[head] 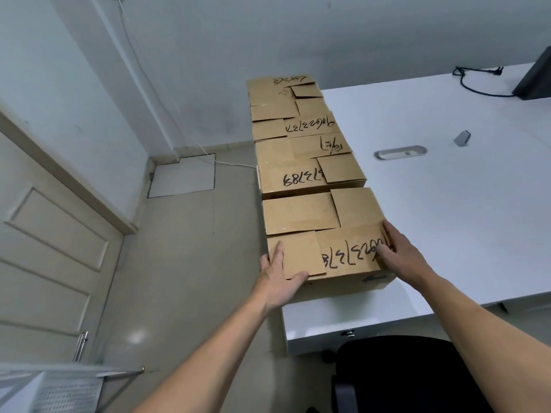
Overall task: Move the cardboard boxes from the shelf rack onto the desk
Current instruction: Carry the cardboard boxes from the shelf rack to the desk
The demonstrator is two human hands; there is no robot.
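We find the nearest cardboard box directly between both hands, resting on the white table at its left edge. The left hand clasps the near-left corner; the right hand lies flat on the right edge, fingers spread. Neither is nearer. The box row runs lengthwise away from us. Matte brown card, overlapping flaps, marker scrawl.

Our dark chair cut off at the bottom edge, black monitor cropped at right, marker writing on our nearest box partly under our right hand
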